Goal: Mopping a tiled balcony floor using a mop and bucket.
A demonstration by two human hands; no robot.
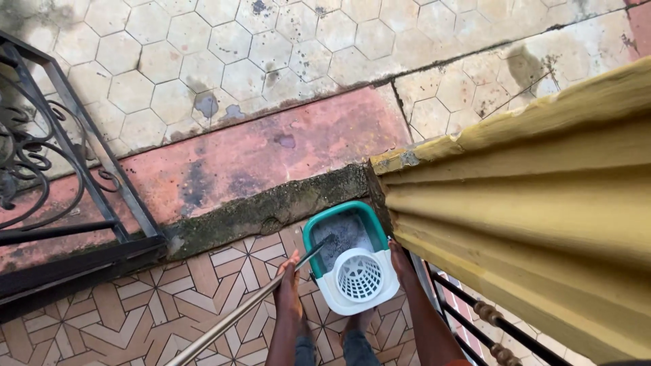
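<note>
A teal-rimmed mop bucket (313,234) stands on the patterned tile floor, holding grey dirty water (344,234) and a white wringer basket (359,276) at its near end. My left hand (288,293) grips a metal mop pole (237,315) that slants up to the right, its far end dipping into the water. The mop head is hidden below the surface. My right hand (401,263) rests against the bucket's right side, squeezed between it and the yellow column; whether it grips the rim I cannot tell.
A fluted yellow column (536,203) fills the right. A black wrought-iron gate (61,169) stands open at the left. Beyond a mossy kerb (271,207) lie a red concrete strip and hexagonal pavers. A dark railing (475,325) runs at bottom right. My legs (356,342) show below the bucket.
</note>
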